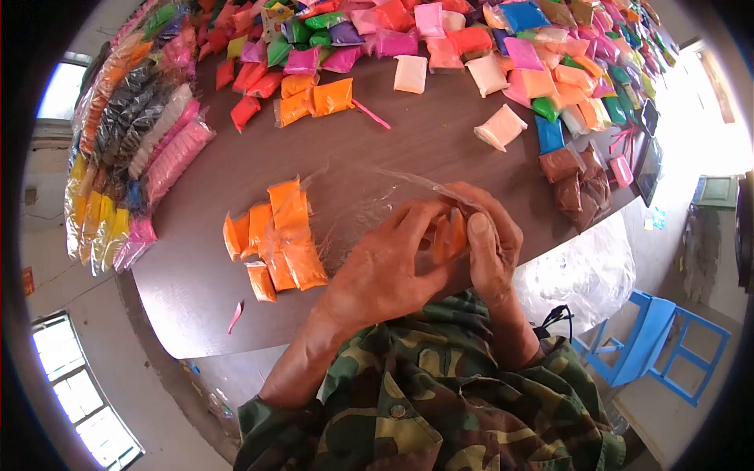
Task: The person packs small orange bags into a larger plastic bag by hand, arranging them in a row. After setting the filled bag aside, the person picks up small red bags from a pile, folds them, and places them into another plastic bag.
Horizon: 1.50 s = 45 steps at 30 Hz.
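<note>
In the head view, my left hand point(377, 263) is closed, its fingers curled against small orange packets point(449, 235) between my two hands. My right hand point(491, 239) grips the gathered edge of a clear plastic bag point(365, 196), with the thumb pressed on top. That thin bag stretches left across the table from my hands. To the left of my left hand lies a cluster of orange packets point(287, 235), partly under clear film. How many packets are between my hands is hidden by the fingers.
A large heap of coloured packets point(385, 39) covers the table's point(204, 314) far side. Filled clear bags point(133, 141) are stacked at the left. Brown packets point(580, 184) lie near the right edge. A blue stool point(640, 337) and clear plastic sheeting point(585, 267) are beyond that edge.
</note>
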{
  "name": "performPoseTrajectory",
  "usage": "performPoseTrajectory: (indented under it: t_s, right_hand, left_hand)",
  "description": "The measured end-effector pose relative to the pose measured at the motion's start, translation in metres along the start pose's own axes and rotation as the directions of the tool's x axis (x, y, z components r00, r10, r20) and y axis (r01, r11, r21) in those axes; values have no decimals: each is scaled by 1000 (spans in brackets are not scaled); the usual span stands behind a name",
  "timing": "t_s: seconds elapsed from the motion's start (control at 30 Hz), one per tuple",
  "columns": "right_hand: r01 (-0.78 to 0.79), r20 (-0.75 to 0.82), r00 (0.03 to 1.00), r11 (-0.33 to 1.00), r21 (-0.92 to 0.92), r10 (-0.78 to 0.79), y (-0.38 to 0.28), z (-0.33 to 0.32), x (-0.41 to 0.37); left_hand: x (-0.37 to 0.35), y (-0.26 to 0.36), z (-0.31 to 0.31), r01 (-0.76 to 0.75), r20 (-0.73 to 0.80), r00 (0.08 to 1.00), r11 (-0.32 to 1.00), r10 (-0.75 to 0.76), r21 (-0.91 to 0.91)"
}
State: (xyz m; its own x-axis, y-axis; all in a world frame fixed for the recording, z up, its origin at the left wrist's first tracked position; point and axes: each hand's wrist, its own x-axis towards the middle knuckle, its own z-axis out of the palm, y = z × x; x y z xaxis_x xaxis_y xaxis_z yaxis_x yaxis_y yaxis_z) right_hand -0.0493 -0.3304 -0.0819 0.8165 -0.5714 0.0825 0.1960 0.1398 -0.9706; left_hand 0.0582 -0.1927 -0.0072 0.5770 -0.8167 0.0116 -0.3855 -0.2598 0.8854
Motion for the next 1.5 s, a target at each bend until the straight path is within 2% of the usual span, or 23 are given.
performPoseTrajectory:
  t_s: [0.1, 0.2, 0.3, 0.4, 0.5, 0.7, 0.8, 0.9, 1.0, 1.13, 1.2, 1.3, 1.4, 1.5]
  right_hand:
    - [-39, -11, 999, 997, 66, 39, 0, 2, 0]
    - [68, 30, 997, 994, -84, -66, 4, -3, 3]
    - [124, 28, 992, 984, -128, -121, 6, -1, 3]
    - [83, 7, 997, 983, -165, -83, 1, -1, 2]
    - [123, -18, 992, 976, -181, -129, 8, -1, 1]
    - [128, -5, 992, 986, -110, -129, 6, -3, 2]
    - [78, 11, 997, 995, -60, -78, 2, -2, 1]
    - [89, -12, 996, 992, -91, -90, 6, -3, 2]
    - [148, 43, 988, 989, -3, -148, 10, -5, 5]
    - [0, 26, 1000, 1000, 15, -1, -1, -2, 1]
    - [-42, 27, 999, 999, -26, 42, -3, -2, 0]
    - [88, 48, 995, 990, -110, -83, 2, 0, 3]
    - [154, 111, 984, 975, -161, -137, 0, -1, 6]
    - [268, 165, 962, 874, -405, -218, -11, -5, 9]
  left_hand:
    - [1, -5, -6, 32, 59, 998, 999, -32, 4]
    - [3, -14, -6, 68, 100, 993, 998, -66, -10]
    - [3, -8, -2, -24, 97, 995, 999, 19, 45]
    - [3, -7, 1, -65, 61, 996, 998, 64, 15]
    - [-1, -13, -1, -17, 56, 998, 998, 20, -65]
    - [-1, -16, -7, 9, 98, 995, 999, -4, -51]
    - [1, -6, -9, 101, 115, 989, 990, -90, -96]
    - [1, -4, -8, 77, 71, 995, 991, -69, -109]
    - [-1, -8, -7, 50, -6, 999, 996, -51, -75]
    - [-3, -5, 2, 26, -71, 997, 1000, -27, -16]
    - [-4, -4, 12, -34, -93, 995, 999, 36, 22]
    - [-6, 4, 18, -26, -90, 996, 1000, 26, 7]
    - [-6, -8, 17, 22, -74, 997, 998, -26, -56]
    - [-7, -12, 15, -4, -48, 999, 993, 10, 120]
